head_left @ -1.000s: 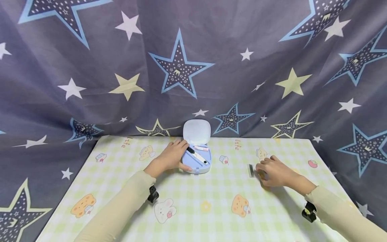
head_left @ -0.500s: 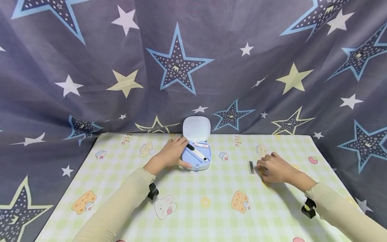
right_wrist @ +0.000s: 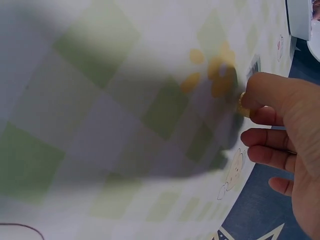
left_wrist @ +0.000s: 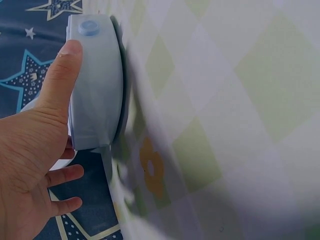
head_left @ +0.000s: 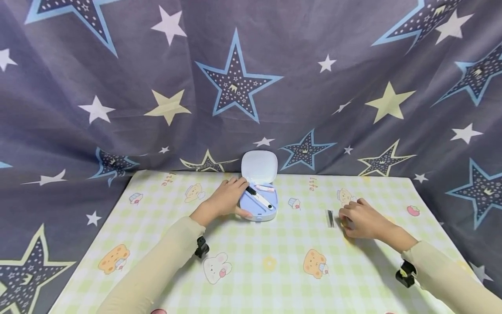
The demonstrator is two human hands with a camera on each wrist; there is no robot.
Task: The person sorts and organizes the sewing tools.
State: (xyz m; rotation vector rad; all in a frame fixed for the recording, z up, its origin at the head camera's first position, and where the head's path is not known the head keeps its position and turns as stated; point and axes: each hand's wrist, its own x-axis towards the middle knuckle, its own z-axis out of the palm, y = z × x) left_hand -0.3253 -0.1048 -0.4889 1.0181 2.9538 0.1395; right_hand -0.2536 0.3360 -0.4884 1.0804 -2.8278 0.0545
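Note:
My left hand (head_left: 227, 197) grips the left side of a small pale-blue case (left_wrist: 97, 95), thumb along its front wall beside a round button. The hinged white lid (head_left: 259, 167) stands open at the back. Inside lie a slim black-and-white tool (head_left: 259, 198), slanting across the case, and a small pink-and-white item (head_left: 264, 188) behind it. Off to the right, my right hand (head_left: 362, 221) pinches a small gold-coloured piece (right_wrist: 245, 106) between thumb and index finger, close over the table; most of the piece is hidden by the fingers.
Just left of the right hand lies a small clear packet (head_left: 330, 219) with thin dark sticks in it. A green-checked cloth (head_left: 270, 288) with printed cartoon figures covers the table. At the table's back edge hangs a dark star-patterned curtain (head_left: 219, 135).
The head view has shifted slightly. Both hands keep their places, the left on the case and the right beside the packet.

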